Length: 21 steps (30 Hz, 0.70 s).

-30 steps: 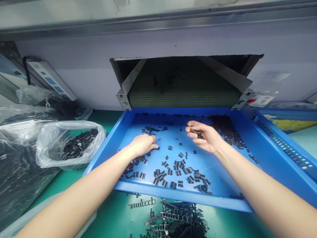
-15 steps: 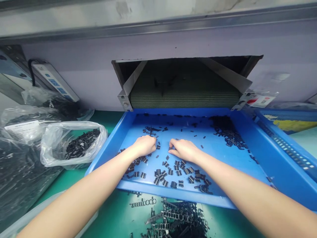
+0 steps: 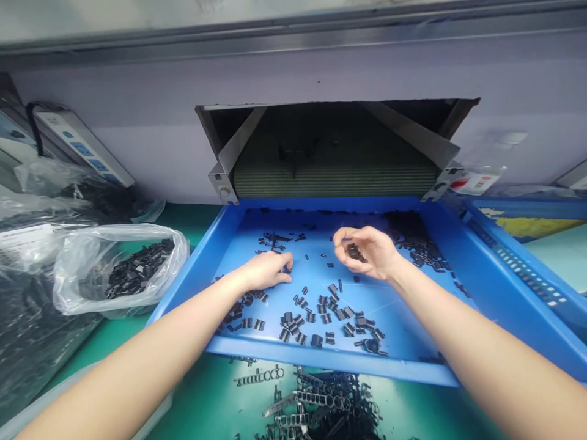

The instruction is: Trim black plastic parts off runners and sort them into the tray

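Note:
Over the blue tray (image 3: pixel 330 362), my right hand (image 3: pixel 367 252) is turned palm up with curled fingers, cupping several small black parts (image 3: pixel 354 252). My left hand (image 3: pixel 270 270) is low over the tray's left half, its thumb and index finger apart, with nothing visible between them. Loose black parts (image 3: pixel 316 340) lie scattered across the tray floor near its front edge. Beside my left hand are thin black frame pieces (image 3: pixel 275 238). A dense dark pile of small parts (image 3: pixel 424 252) fills the tray's back right corner.
Behind the tray, a conveyor belt (image 3: pixel 334 182) ends in a wall opening. Black frames (image 3: pixel 330 400) are heaped on the green table (image 3: pixel 197 397) in front. An open clear bag (image 3: pixel 177 275) of black parts stands left. A perforated blue basket (image 3: pixel 527 275) stands right.
My right hand has moved up and right and turned palm up, showing black parts in it. My left hand's thumb and index finger have spread. The view has shifted slightly.

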### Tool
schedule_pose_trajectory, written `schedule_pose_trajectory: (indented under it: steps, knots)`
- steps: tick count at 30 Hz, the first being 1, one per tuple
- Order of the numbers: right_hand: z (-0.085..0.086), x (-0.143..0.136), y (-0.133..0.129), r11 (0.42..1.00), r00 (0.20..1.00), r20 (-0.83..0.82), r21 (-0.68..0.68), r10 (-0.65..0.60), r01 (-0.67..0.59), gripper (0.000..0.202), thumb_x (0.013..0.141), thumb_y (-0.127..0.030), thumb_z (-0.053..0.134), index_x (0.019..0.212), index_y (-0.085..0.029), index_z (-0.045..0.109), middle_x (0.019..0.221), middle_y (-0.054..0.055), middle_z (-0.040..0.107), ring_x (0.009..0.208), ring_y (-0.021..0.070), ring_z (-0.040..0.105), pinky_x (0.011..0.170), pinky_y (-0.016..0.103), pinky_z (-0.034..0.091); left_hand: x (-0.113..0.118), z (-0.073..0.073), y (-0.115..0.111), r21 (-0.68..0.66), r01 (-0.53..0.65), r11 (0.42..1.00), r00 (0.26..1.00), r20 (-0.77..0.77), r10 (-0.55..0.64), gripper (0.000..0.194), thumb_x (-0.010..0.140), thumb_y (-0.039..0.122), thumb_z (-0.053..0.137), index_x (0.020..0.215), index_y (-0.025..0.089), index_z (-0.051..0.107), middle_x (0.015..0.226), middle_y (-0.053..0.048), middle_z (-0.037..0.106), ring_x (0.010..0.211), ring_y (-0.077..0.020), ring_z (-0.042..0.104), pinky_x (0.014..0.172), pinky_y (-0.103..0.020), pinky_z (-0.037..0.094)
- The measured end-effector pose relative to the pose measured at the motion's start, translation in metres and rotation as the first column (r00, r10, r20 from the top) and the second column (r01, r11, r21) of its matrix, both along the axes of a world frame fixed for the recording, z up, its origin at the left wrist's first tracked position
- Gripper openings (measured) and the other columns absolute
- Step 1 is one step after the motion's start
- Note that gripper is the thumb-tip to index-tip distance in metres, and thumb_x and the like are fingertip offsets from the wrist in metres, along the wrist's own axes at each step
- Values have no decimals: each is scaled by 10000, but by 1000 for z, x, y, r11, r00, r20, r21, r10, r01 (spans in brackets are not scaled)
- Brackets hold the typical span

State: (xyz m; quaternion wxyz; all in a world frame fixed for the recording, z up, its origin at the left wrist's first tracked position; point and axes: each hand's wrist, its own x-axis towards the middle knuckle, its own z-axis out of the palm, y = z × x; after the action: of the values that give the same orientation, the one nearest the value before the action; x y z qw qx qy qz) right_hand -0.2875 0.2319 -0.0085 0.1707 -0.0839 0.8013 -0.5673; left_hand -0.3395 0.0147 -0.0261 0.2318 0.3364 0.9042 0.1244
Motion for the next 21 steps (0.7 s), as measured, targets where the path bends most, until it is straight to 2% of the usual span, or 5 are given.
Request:
schedule_pose_trajectory:
  steps: [3, 7, 12, 15, 21]
  knots:
    - [-3, 2, -2, 979, 996, 59, 190, 63, -73, 218, 687, -394, 423, 733, -183, 447, 536, -39, 415, 388, 70, 293, 355, 200, 201, 0, -6, 1, -10, 24, 1000, 1000, -17, -24, 62, 737, 244, 510, 778, 201, 493, 602, -2, 541, 583, -189, 516, 524, -252, 312]
    - [-9, 4, -8, 879, 975, 137, 425, 172, -215, 171, 584, -266, 647, 676, -184, 529, 508, -49, 444, 455, 87, 369, 439, 206, 249, 0, -6, 4, 40, -6, 999, 1000, 6, 6, 65, 747, 225, 467, 692, 193, 481, 588, -7, 526, 600, -190, 515, 573, -262, 336]
    - [-16, 4, -14, 791, 957, 187, 539, 220, -288, 201, 548, -157, 668, 553, -188, 470, 469, -54, 409, 471, 99, 350, 456, 219, 218, 6, 4, 10, 172, -151, 973, 976, 183, 119, 197, 798, 326, 388, 661, 189, 421, 589, 16, 476, 527, -125, 453, 522, -228, 344]
    - [-13, 4, -12, 820, 951, 202, 484, 235, -306, 184, 600, -191, 619, 531, -185, 449, 471, -46, 424, 453, 92, 340, 434, 221, 223, 11, 10, 15, 194, -254, 947, 917, 359, 172, 249, 833, 361, 295, 695, 182, 397, 538, 39, 439, 378, -73, 337, 400, -204, 283]
    - [-3, 5, 2, 960, 974, 163, 210, 155, -188, 248, 778, -382, 347, 613, -211, 279, 489, -86, 324, 385, 52, 220, 379, 187, 198, 16, 12, 19, 239, -334, 912, 811, 566, 149, 223, 834, 342, 324, 767, 158, 431, 551, 35, 491, 323, -32, 273, 357, -178, 202]
